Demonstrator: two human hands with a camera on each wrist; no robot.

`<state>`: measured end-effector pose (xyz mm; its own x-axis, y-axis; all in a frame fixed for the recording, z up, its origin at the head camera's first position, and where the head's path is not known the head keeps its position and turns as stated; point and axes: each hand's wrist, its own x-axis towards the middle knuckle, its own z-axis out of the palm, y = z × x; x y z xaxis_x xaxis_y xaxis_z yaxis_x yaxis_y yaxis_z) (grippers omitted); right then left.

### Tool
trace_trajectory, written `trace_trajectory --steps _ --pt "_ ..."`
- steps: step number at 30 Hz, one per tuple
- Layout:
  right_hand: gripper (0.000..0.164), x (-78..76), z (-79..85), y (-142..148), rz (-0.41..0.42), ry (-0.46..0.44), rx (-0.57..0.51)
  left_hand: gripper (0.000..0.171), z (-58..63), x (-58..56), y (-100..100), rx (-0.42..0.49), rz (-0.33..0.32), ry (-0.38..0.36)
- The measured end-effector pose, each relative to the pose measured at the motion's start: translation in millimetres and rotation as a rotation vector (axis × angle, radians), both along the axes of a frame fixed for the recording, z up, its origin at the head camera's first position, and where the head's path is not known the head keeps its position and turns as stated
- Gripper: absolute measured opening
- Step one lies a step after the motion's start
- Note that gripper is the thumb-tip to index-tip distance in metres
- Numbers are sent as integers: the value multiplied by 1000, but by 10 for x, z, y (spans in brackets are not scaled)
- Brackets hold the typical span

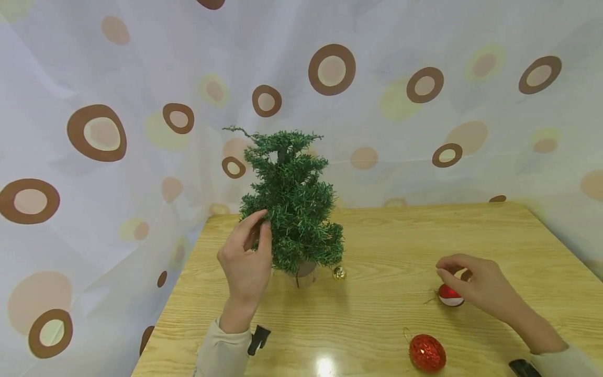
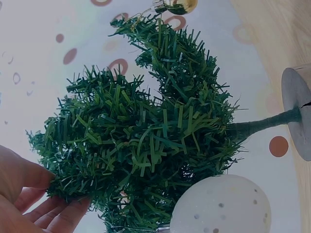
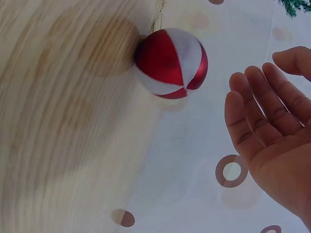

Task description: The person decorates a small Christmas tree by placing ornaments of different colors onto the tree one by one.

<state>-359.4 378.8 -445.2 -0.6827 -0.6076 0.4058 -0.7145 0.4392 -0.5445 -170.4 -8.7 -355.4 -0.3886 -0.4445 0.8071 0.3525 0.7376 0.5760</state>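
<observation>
A small green artificial Christmas tree [image 1: 297, 209] stands on the wooden table, one thin branch sticking out at its top left. At the tree's left side, my left hand [image 1: 247, 262] pinches a branch tip between thumb and fingers; the left wrist view shows the green needles [image 2: 73, 182] between them. A white dotted ball [image 2: 221, 206] and a gold bauble [image 2: 182, 5] hang on the tree there. My right hand [image 1: 480, 285] hovers over a red and white bauble [image 1: 449, 297] with its fingers loosely bent. In the right wrist view the bauble [image 3: 170, 63] lies apart from the fingers.
A shiny red bauble [image 1: 427, 353] with a gold loop lies near the table's front edge. Low by the tree's base [image 1: 305, 275] shows a gold bauble [image 1: 339, 272]. A patterned white curtain [image 1: 377, 104] hangs behind and to the left of the table [image 1: 377, 314].
</observation>
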Motion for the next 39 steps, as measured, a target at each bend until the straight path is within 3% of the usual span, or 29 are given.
trace_trajectory --steps 25,35,39 --pt "17 -24 -215 232 4 -72 92 21 -31 -17 18 -22 -12 -22" --pt "29 19 -191 232 -3 -251 169 22 -22 -5 9 -24 -13 -24" --pt "29 19 -172 209 -11 -259 191 22 -16 1 -2 -28 0 -19"
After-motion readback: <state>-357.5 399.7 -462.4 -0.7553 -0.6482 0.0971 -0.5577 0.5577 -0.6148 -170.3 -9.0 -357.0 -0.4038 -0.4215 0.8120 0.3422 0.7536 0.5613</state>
